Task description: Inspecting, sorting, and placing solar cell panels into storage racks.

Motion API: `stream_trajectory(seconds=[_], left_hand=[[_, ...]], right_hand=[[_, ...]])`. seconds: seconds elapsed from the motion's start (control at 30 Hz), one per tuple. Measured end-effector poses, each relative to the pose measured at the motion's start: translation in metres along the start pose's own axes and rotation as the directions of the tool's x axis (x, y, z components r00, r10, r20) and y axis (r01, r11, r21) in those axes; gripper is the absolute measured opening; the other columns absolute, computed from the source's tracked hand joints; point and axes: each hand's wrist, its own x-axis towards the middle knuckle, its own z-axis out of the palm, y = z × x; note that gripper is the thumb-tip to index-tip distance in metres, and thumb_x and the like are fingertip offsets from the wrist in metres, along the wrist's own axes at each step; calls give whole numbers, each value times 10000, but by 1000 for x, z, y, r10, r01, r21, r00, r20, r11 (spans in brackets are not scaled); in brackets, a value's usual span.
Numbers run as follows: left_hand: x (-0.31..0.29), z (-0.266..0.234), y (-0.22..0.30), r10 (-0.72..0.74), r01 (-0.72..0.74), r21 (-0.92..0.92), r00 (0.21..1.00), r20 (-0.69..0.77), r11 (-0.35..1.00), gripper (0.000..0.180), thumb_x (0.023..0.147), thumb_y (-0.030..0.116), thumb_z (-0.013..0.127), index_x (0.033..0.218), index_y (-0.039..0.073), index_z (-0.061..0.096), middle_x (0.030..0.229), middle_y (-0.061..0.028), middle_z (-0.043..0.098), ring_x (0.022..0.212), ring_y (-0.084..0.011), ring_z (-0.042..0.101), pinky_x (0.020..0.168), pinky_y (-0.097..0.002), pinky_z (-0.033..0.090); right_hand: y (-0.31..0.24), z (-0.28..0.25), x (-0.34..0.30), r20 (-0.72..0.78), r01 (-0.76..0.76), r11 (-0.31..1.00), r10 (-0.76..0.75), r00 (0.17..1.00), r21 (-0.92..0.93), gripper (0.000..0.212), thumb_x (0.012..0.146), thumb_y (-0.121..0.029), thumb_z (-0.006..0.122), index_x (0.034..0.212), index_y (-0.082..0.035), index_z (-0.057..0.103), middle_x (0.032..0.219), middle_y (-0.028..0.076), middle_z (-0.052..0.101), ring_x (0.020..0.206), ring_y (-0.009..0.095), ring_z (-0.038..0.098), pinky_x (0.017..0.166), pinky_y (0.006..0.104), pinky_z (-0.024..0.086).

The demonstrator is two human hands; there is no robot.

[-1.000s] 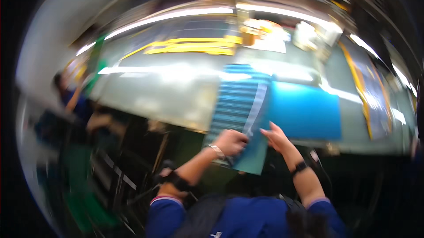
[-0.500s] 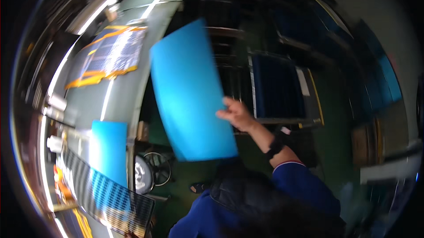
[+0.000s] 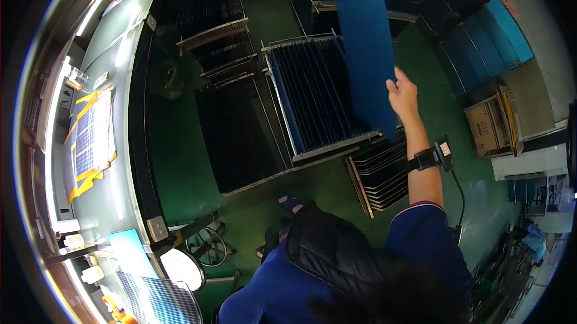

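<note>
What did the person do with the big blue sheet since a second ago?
The right hand lifted the blue sheet off the grey bench, and the person turned away from it. The sheet is now held out over the rack of dark panels on the green floor. The left hand let go and is out of view. The right hand's grip stayed.

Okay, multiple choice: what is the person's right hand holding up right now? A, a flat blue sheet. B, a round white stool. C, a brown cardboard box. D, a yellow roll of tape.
A: the right hand grips the lower edge of a flat blue sheet, raised over the rack of blue panels; the cardboard box sits apart on the floor.
</note>
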Motion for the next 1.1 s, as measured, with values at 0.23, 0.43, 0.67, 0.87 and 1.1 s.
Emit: stream_trajectory(seconds=[0.23,0.43,0.67,0.87,1.1], left_hand=[[3,-32,12,-13,36,279,996,-86,960,231,872,248,621,997,56,655,828,-54,614,748,-123,549,676,-288,464],[5,-51,15,-38,93,432,990,-134,897,230,872,247,622,996,55,653,832,-58,614,757,-125,551,680,-290,465],[-2,-74,9,-74,174,558,978,-196,812,229,871,245,622,996,55,650,836,-63,615,766,-128,555,685,-292,467],[-6,-89,4,-99,234,634,965,-242,737,229,870,244,623,995,54,648,840,-66,615,775,-131,557,690,-294,469],[-10,-102,-3,-117,290,694,951,-286,659,228,870,243,623,995,54,645,844,-71,616,785,-134,561,695,-297,471]], right_hand=[[38,31,1,291,-195,976,214,932,-95,450,802,-38,602,1245,-77,534,982,245,630,912,408,604,780,429,480],[73,53,22,353,-142,983,176,919,-120,474,768,-50,619,1234,-54,538,1028,246,619,963,399,593,838,439,469],[69,80,46,429,-13,986,85,899,-167,480,738,-56,599,1213,-11,541,1119,245,590,1072,376,553,929,414,442],[69,96,55,437,-5,977,100,894,-213,489,710,-9,548,1198,14,554,1139,247,585,1085,374,549,953,398,429],[87,109,68,520,-16,983,110,847,-181,497,700,10,521,1196,13,562,1136,261,580,1106,366,540,968,384,419]])
